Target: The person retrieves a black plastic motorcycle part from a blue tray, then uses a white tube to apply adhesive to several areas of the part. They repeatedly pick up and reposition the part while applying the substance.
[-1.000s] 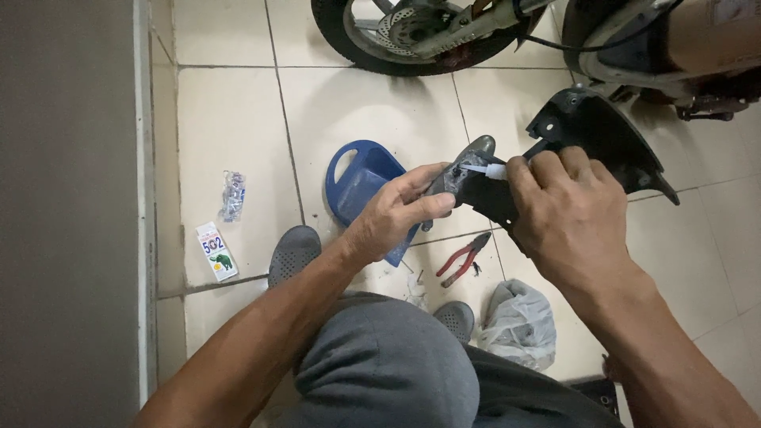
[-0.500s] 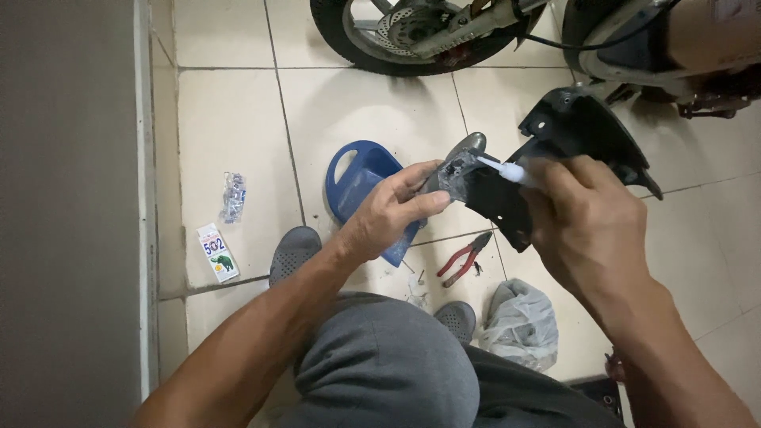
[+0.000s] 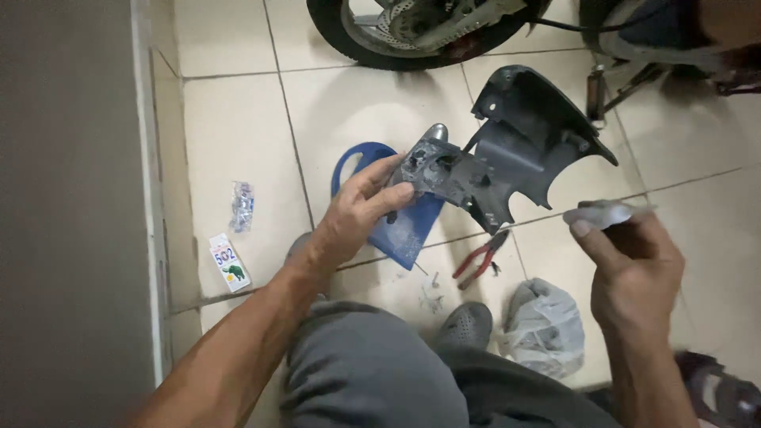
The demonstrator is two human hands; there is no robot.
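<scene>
My left hand point(image 3: 361, 210) grips one end of a black plastic motorcycle cover panel point(image 3: 519, 139) and holds it up over the tiled floor, its inner side facing me. My right hand point(image 3: 626, 265) is off to the right of the panel, apart from it, pinching a small pale tube point(image 3: 606, 212) between thumb and fingers. A blue plastic panel point(image 3: 400, 226) lies on the floor under the left hand.
Red-handled pliers point(image 3: 481, 257) lie on the tiles beside a crumpled plastic bag point(image 3: 543, 325). A small carton point(image 3: 229, 262) and a little clear bag point(image 3: 241, 204) lie at the left near a wall. A motorcycle wheel point(image 3: 412, 36) stands at the top. My grey shoes point(image 3: 466, 325) and knees fill the bottom.
My right hand has come off the black panel and moved right and down with the small tube. The left hand still holds the panel, now tilted more open toward me.
</scene>
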